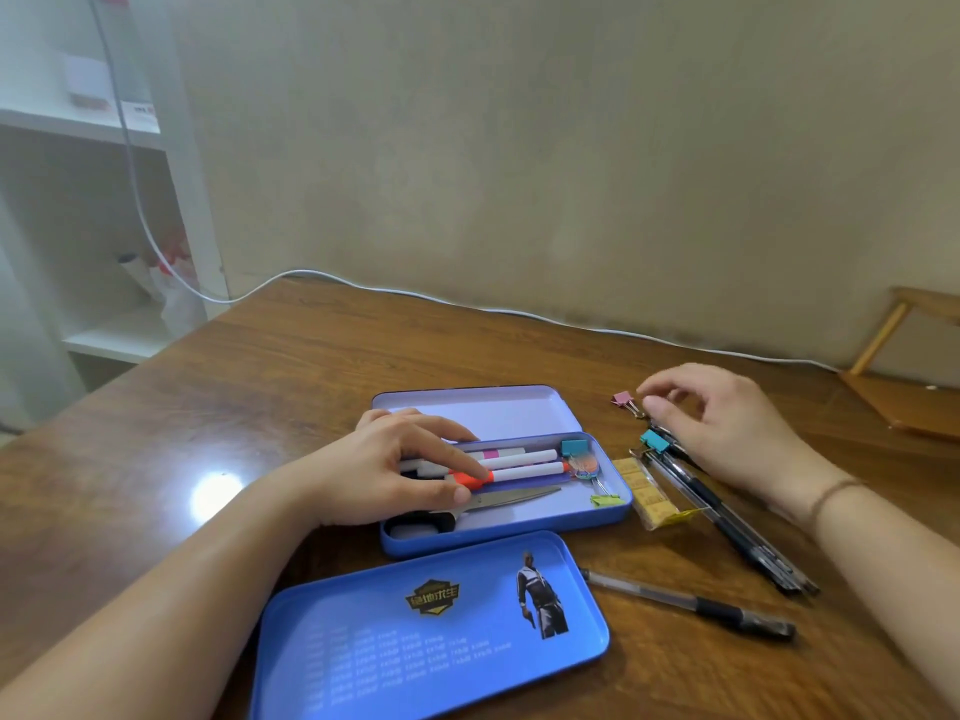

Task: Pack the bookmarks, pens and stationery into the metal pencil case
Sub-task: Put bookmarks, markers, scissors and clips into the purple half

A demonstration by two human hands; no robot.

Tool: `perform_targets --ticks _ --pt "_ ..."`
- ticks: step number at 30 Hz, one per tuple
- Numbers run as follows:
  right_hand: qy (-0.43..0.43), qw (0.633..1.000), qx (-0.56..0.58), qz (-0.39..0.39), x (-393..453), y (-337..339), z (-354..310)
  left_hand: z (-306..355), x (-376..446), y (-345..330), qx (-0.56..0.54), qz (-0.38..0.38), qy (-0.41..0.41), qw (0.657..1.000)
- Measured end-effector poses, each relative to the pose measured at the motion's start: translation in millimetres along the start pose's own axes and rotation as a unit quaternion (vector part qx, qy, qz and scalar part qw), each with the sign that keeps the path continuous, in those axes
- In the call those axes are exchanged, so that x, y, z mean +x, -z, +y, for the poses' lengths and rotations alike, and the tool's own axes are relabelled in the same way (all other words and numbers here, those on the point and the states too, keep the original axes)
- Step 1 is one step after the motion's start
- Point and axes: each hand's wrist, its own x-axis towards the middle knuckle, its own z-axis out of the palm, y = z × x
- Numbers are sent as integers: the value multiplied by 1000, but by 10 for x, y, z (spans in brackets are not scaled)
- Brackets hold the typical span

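Note:
The blue metal pencil case [519, 527] lies open mid-table, holding white markers [524, 462], scissors [511, 497], a teal clip [573, 447] and a green clip [605, 499]. My left hand [410, 465] rests on the markers, fingers straight, pressing them down. A loose blue lid [431, 631] lies in front, and a pale inner tray [483, 410] sits behind. My right hand [727, 423] hovers over black pens [727, 517] and a teal clip [654, 440], fingertips loosely curled close to a pink binder clip [622, 399], holding nothing.
A strip of yellow tabs in clear wrap [647, 493] lies right of the case. One black gel pen [691, 605] lies near the lid. A white cable [467, 304] runs along the table's back edge. White shelves [78, 200] stand at left, and a wooden stand [904, 387] sits far right.

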Motion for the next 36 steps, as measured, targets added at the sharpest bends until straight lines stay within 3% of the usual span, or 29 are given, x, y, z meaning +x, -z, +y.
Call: perform_targets --ticks 3,7,11,16,23,31,36 --pt "-123 980 -133 -81 279 -138 178 -9 -2 0 3 3 2 1000" --pt "-153 965 -161 -141 493 -389 255 8 -14 16 8 -3 12 1000" --pt "-150 966 -183 -104 554 -413 204 11 -21 23 3 0 19 1000" --pt "-143 989 -48 -3 428 -152 2 10 -12 18 8 -3 14 1000" --pt "-171 979 110 -3 57 -77 -362 27 -18 21 11 -3 13 1000" --pt "-179 983 -13 -37 -199 -283 -559 61 -43 15 9 5 21 1000" --pt "-133 985 -102 -31 -237 -217 -647 64 -41 14 12 3 21 1000"
